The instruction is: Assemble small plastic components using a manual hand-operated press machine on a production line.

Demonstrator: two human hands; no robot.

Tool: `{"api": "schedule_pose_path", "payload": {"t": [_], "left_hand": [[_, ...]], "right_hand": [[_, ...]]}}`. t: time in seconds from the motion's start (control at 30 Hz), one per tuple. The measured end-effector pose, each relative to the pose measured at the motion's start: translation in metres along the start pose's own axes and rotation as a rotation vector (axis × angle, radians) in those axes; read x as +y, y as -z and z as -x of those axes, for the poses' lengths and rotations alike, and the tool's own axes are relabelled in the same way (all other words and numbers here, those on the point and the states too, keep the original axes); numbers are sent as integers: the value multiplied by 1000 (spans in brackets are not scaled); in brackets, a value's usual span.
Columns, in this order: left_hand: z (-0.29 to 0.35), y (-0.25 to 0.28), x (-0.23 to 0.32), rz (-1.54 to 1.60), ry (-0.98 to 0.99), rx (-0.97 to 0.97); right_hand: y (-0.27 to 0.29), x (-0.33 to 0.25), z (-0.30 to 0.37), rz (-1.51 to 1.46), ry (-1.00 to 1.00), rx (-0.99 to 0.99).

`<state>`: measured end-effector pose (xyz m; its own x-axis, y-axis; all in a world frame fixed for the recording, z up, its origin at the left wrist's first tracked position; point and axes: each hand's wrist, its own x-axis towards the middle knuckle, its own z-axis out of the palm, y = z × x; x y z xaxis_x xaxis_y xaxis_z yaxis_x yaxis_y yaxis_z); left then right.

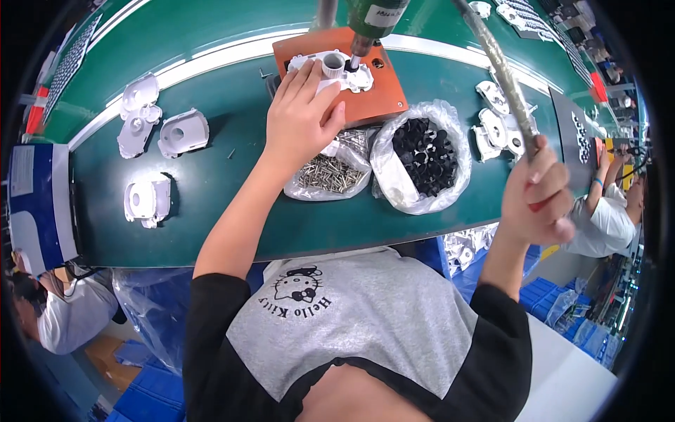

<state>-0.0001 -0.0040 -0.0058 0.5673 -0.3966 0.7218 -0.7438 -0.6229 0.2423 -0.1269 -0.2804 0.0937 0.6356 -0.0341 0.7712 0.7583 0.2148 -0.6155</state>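
Note:
My left hand (304, 116) lies with outstretched fingers on a white plastic housing (362, 79), its thumb apart from the fingers. The housing, with a ribbed grey round knob (333, 65) on it, sits on an orange block (383, 98). The narrow tip of a green press head (360, 46) comes down onto or just over the housing beside the knob; contact is hard to tell. My right hand (538, 197) is wrapped round the lower end of a long press lever (503, 67), raised at the right. A bit of red shows between its fingers.
Near the block stand a clear bag of metal screws (327, 174) and another of black plastic parts (425, 155). White housings lie at left (184, 132) and right (493, 130). A blue bin of white parts (467, 247) is below the table edge. Other people work at both sides.

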Motion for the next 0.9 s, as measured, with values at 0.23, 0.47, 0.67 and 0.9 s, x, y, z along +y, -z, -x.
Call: {"api": "schedule_pose_path", "payload": {"t": [0.23, 0.47, 0.67, 0.9], "left_hand": [[-3, 3, 3, 43, -8, -40], [-1, 6, 0, 74, 43, -47], [-2, 5, 1, 78, 16, -67], [-1, 12, -1, 26, 25, -102]], "right_hand": [[-12, -3, 2, 204, 83, -15], [-8, -23, -48, 240, 79, -179], [-18, -34, -109, 7, 136, -86], [-23, -4, -30, 189, 166, 30]]}}
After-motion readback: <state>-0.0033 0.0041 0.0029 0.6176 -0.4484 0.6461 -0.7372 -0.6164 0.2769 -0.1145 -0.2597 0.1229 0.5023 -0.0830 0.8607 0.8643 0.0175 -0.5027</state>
